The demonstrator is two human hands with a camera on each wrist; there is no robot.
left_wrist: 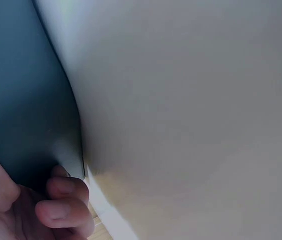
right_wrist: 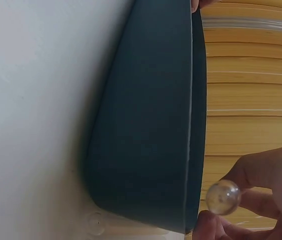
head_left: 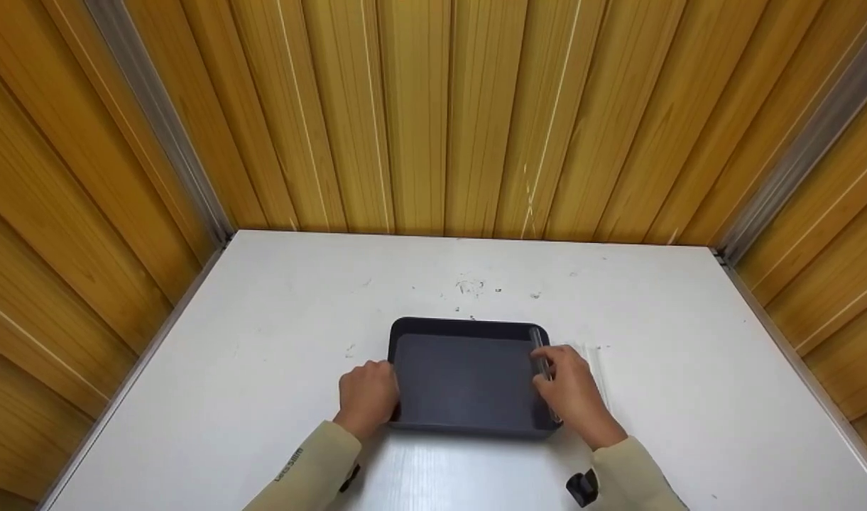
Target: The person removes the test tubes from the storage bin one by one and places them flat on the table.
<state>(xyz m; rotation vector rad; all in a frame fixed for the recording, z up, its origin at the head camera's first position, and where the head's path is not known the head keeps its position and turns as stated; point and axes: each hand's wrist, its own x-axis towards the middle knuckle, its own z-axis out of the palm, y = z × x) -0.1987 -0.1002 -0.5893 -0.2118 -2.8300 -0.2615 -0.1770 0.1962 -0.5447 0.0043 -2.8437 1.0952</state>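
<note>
A dark grey rectangular tray (head_left: 469, 383) sits on the white table, its inside bare apart from the right edge. My left hand (head_left: 368, 397) grips the tray's left wall with curled fingers; its fingers (left_wrist: 63, 212) show at the tray's side in the left wrist view. Between thumb and fingers, my right hand (head_left: 571, 390) pinches a clear tube (head_left: 537, 342) lengthwise along the tray's right side. Its rounded end (right_wrist: 223, 197) shows beside the rim in the right wrist view. More clear tubes (head_left: 595, 362) lie just right of the tray, partly behind the right hand.
The white table (head_left: 192, 397) is bounded by yellow wood-grain panels (head_left: 419, 113) at the back and both sides, with metal posts (head_left: 170, 121) in the corners. Small dark marks (head_left: 470, 287) dot the surface behind the tray.
</note>
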